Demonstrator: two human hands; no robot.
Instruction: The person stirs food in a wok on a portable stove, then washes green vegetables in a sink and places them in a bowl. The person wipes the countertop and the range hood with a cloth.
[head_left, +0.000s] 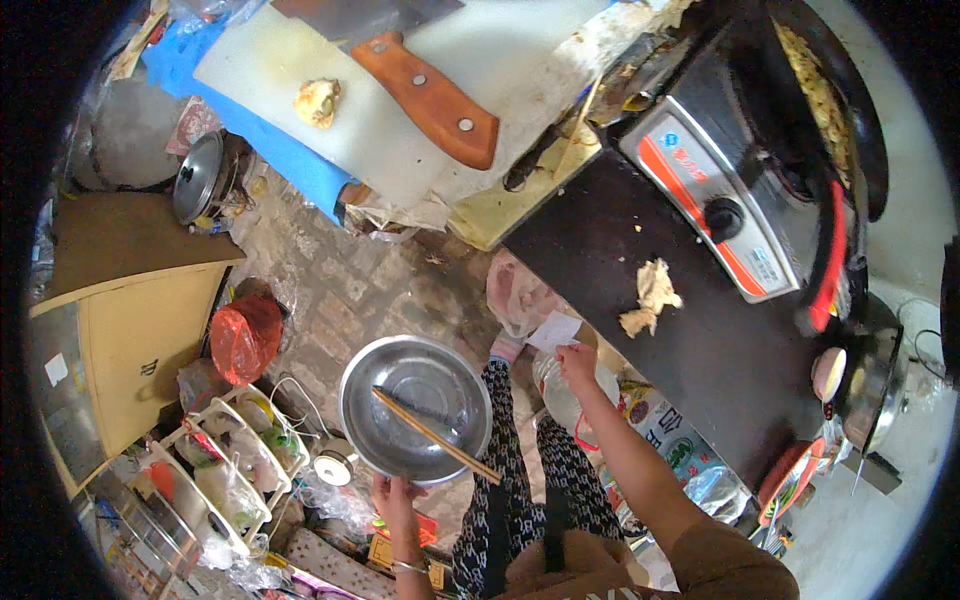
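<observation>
My left hand grips the near rim of a stainless steel basin, held above the floor. A pair of wooden chopsticks leans in it, the ends sticking out past the rim towards my legs. The bottom of the basin looks wet and shiny. My right hand pinches a white sheet of paper or tissue beside the dark tabletop's edge. Below the sheet hangs a pinkish translucent plastic bag. Under my right hand stands a clear plastic container.
A cleaver's wooden handle and a dough-like lump lie on a white cutting board. On the dark table are dough scraps and a gas stove bearing a red-handled pan. Left stands a shelf rack.
</observation>
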